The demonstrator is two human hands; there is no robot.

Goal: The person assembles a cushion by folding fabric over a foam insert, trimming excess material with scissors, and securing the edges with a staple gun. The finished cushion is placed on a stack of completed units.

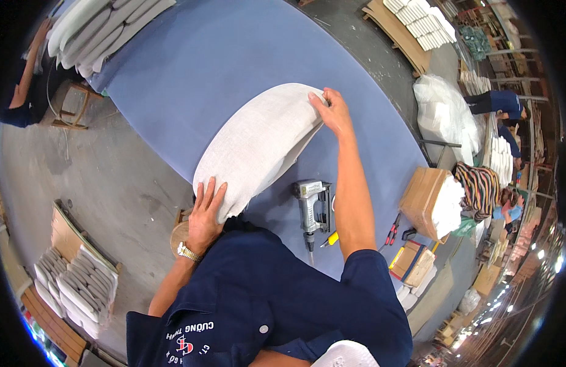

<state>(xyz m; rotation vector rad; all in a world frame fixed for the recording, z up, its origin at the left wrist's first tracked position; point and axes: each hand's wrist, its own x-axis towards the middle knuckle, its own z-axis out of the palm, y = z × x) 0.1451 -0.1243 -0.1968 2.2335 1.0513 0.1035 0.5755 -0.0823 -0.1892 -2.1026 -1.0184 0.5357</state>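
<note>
A curved chair panel point(261, 144) covered in pale grey fabric is tilted over the blue table, loose cloth showing along its inner edge. My left hand point(206, 211), with a watch at the wrist, holds its near left end, fingers stretched over the cloth and the thumb out of sight. At the far right end, my right hand point(333, 113) grips the rim with the thumb on the fabric. A grey staple gun point(309, 211) with a hose fitting lies on the table below the panel, near my right forearm. Beside it is a yellow-handled tool point(330, 239), partly hidden by that arm.
The blue table point(234, 49) bears a stack of covered panels point(106, 30) at its far left. Red-handled pliers point(391, 231), a cardboard box point(425, 199) and a smaller box point(411, 263) are at the right. Another person's arm point(29, 70) shows at the far left.
</note>
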